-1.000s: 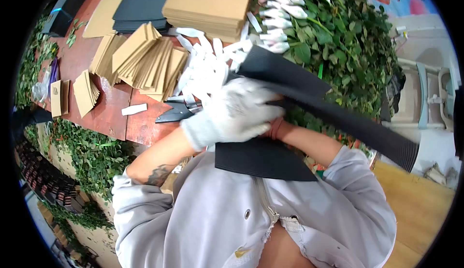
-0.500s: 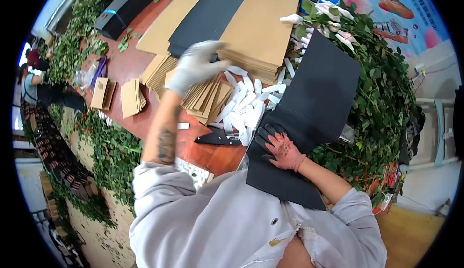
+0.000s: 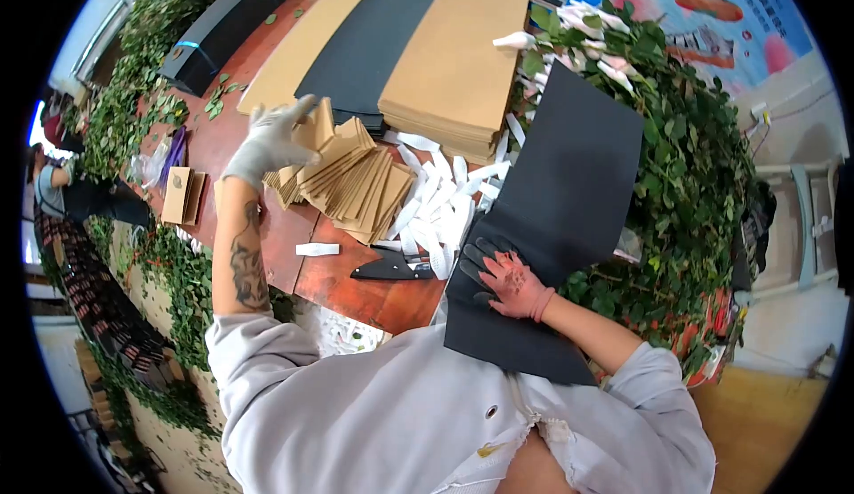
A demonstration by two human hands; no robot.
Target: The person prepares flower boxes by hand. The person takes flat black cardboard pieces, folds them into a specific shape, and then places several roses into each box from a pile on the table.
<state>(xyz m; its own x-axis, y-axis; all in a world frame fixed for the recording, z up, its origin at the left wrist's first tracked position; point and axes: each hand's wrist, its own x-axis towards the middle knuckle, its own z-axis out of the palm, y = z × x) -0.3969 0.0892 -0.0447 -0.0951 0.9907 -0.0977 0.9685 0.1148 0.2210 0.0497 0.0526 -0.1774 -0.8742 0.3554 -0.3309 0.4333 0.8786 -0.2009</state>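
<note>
My left hand (image 3: 269,145), in a pale glove, is raised at the left edge of a fanned pile of small brown card pieces (image 3: 363,182). Its fingers are spread, and some overlap the cards; whether they touch them I cannot tell. A folded black cardboard sheet (image 3: 574,160) leans across my lap and the table edge. On its lower panel my right hand (image 3: 514,286), in a pink and black glove, lies flat with the fingers apart. Between the two hands are a heap of white strips (image 3: 436,198) and a black-handled knife (image 3: 393,264).
Large brown sheets (image 3: 458,53) and black sheets (image 3: 369,49) are stacked at the back of the red table (image 3: 276,236). Leafy stems with pale wrapped flower heads (image 3: 685,165) crowd the right side. A person (image 3: 84,187) stands far left. One white strip (image 3: 318,249) lies apart.
My left hand has moved left from above the brown cards, and these now look more spread out. My right hand remains flat on the black sheet. The view has shifted slightly.
</note>
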